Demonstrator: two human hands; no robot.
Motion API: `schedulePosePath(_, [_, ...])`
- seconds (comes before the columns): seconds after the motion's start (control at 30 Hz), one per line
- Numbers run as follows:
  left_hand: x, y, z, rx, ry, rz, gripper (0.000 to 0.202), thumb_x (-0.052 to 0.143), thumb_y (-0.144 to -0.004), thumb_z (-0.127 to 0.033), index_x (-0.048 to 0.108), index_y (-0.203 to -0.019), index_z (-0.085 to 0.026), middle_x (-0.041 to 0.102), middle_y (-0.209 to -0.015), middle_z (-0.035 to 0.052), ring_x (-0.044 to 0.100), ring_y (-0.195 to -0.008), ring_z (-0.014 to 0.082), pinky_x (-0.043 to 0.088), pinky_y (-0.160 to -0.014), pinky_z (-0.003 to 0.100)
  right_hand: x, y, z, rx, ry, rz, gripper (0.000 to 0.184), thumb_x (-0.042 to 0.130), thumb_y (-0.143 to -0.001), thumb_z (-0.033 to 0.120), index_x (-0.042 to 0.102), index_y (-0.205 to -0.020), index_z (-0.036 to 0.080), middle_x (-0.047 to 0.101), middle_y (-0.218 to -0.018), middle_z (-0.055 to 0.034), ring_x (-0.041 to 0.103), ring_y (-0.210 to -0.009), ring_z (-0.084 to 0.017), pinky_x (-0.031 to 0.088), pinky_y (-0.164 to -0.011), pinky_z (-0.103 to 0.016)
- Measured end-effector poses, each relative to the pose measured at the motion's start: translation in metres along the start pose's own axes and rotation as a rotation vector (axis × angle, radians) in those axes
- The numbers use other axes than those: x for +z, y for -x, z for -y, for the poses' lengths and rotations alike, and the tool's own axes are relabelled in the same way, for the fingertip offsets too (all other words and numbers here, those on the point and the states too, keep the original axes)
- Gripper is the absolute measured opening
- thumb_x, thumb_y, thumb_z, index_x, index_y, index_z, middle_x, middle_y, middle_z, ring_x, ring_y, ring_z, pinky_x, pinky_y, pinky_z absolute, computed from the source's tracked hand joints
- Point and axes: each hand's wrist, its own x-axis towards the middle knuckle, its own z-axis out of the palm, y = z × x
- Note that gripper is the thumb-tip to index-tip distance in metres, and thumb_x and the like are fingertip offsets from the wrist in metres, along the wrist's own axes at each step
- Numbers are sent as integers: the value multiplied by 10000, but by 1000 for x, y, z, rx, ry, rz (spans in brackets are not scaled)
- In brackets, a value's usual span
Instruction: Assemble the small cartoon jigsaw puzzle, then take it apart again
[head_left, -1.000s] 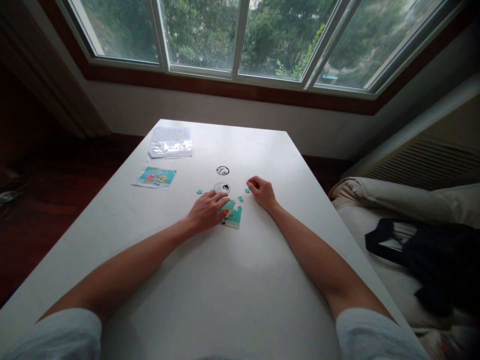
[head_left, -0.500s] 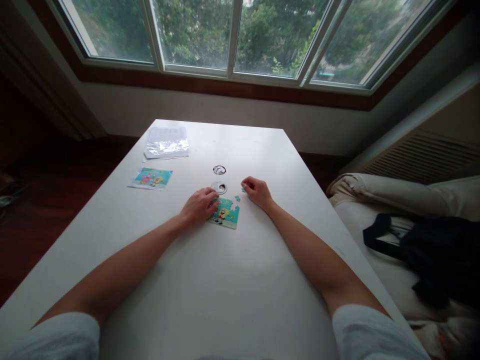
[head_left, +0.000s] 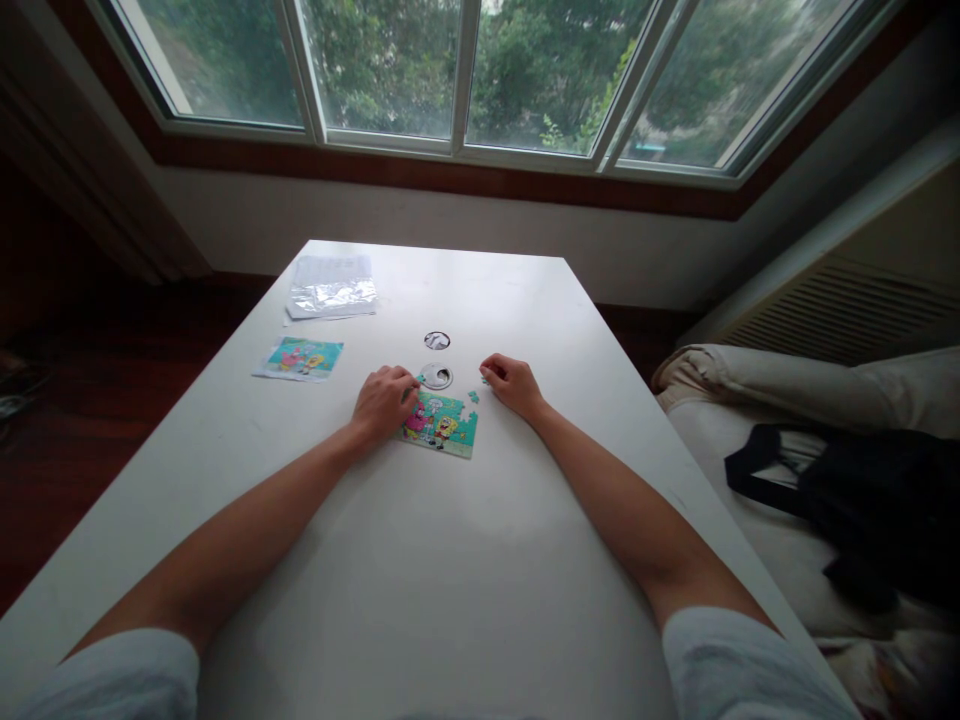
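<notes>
While both forearms come in from the lower corners, the two hands work near mid-frame over a white table (head_left: pixel 450 560). Jigsaw (head_left: pixel 442 430) sits just about center, flat, mostly assembled: teal ground, pink and yellow cartoon figures, upper right corner notched.

Left hand (head_left: pixel 382 402): at the jigsaw's upper left, fingers curled, narrow. Teal bit (head_left: pixel 421 379) at the fingertips; can't tell if it's gripped or just touched.

Right hand (head_left: pixel 517 385): right of center, thumb and forefinger narrow, another teal fragment (head_left: pixel 484 380) at the tips. Can't tell if they've closed on it. Loose piece (head_left: pixel 474 397) lies between this hand and the jigsaw, near its notched corner.

Round metal fitting (head_left: pixel 436 376) just above the jigsaw, darker round opening (head_left: pixel 437 341) above that. Printed picture (head_left: pixel 304 358), similar cartoon, left of center. Clear-wrapped papers (head_left: pixel 330 285) at the table's far left corner, upper left of center. Dark cloth (head_left: pixel 870 520) on beige cushions (head_left: pixel 780 385), right edge. Window (head_left: pixel 390 70) across the top.
</notes>
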Motion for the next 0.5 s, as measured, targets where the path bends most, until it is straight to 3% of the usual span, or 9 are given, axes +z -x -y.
schedulePosePath(0.17, [6, 3, -5, 92, 58, -1, 223, 553, -947, -269, 744, -1055, -228, 699, -1216, 61, 566, -1179, 269, 457, -1053, 450, 0, 1, 1, -14, 19, 15, 185, 589, -894, 345, 697, -856, 200, 595, -665, 18, 482, -602, -124, 373, -620, -258])
schedulePosePath(0.37, [7, 2, -3, 79, 70, -14, 218, 532, -959, -266, 728, -1042, -219, 688, -1203, 68, 577, -1149, 255, 464, -1063, 432, 0, 1, 2, -24, 23, 30, 180, 585, -896, 335, 698, -865, 198, 592, -672, 18, 481, -601, -122, 374, -614, -255])
schedulePosePath(0.5, [8, 1, -3, 40, 21, -31, 281, 552, -948, -289, 698, -1173, -205, 671, -1260, 90, 555, -1199, 280, 457, -1068, 460, 1, 1, 0, -26, 31, 30, 186, 583, -903, 341, 698, -869, 199, 591, -666, 20, 485, -603, -124, 378, -618, -257])
